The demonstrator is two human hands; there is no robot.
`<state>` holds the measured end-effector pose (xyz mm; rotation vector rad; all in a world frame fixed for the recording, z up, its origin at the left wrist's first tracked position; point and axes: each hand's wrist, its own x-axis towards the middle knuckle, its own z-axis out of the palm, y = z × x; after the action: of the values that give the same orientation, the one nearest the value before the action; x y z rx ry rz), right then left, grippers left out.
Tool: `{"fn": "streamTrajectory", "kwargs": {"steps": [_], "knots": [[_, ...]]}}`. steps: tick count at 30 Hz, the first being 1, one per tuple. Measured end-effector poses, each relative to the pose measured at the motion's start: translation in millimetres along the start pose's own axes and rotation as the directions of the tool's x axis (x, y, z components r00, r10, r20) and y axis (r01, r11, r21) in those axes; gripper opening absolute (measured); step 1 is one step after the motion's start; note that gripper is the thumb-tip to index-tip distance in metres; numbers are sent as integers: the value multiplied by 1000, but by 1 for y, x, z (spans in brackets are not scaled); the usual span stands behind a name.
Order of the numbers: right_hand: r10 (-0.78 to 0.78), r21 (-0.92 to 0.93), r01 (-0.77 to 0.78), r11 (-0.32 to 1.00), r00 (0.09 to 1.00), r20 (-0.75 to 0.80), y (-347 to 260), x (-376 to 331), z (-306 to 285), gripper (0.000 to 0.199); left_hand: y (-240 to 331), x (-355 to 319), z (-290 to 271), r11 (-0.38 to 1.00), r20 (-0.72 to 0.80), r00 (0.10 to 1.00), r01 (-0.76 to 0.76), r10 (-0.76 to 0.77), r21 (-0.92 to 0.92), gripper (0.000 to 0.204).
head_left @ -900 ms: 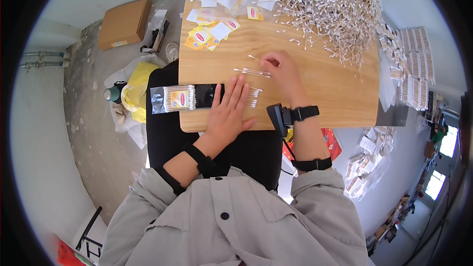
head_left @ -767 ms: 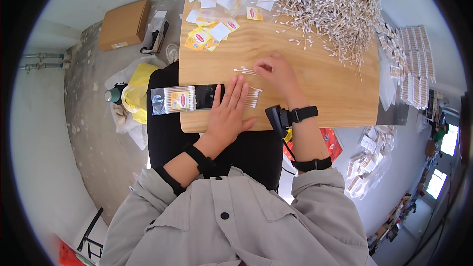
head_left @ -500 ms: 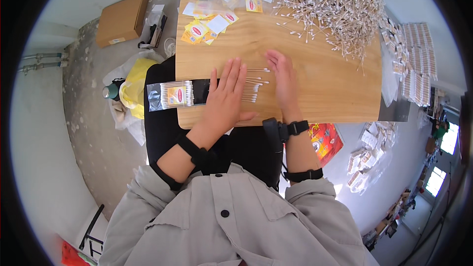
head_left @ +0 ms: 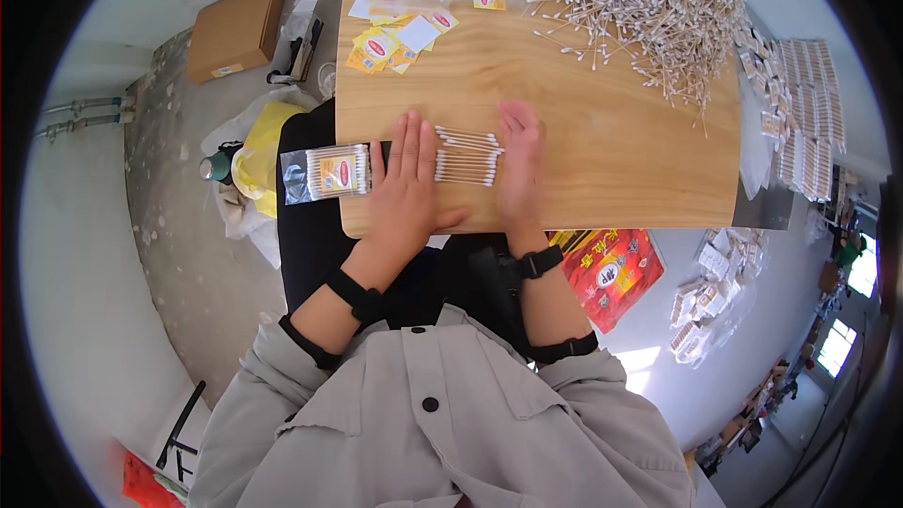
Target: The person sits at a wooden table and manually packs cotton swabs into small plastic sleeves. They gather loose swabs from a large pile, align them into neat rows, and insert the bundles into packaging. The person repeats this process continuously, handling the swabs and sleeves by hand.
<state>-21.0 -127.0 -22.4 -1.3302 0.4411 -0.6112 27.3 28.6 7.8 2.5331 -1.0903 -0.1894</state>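
My left hand (head_left: 403,190) lies flat on the wooden table with its fingers stretched out, along the left ends of a row of cotton swabs (head_left: 467,167). The swabs lie side by side between my hands; the upper few are slightly slanted. On the other side, my right hand (head_left: 522,165) stands on its edge, palm toward the row and fingers extended, close against the right tips. Left of my left hand is a clear bag of cotton swabs (head_left: 324,172) with a yellow label card, over the table's left edge. My left hand partly covers a black strip beside it.
A large heap of loose cotton swabs (head_left: 649,14) covers the table's far right. Yellow label cards (head_left: 381,45) and clear bags lie at the far left. Packed bundles (head_left: 809,113) stand beyond the right edge; a red printed bag (head_left: 609,277) is below the table's near edge.
My right hand has moved left against the swab tips, and the row is more even. My left hand has shifted slightly left, leaving more of the swabs in sight.
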Motion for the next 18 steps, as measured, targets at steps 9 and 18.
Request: {"fn": "streamTrajectory", "kwargs": {"steps": [9, 18], "knots": [[66, 138, -65, 988, 998, -1, 1, -3, 9, 54, 4, 0, 1, 995, -53, 998, -39, 34, -96, 124], [91, 67, -89, 994, 995, -29, -4, -9, 11, 54, 6, -10, -8, 1000, 13, 1000, -1, 1, -11, 122]]}}
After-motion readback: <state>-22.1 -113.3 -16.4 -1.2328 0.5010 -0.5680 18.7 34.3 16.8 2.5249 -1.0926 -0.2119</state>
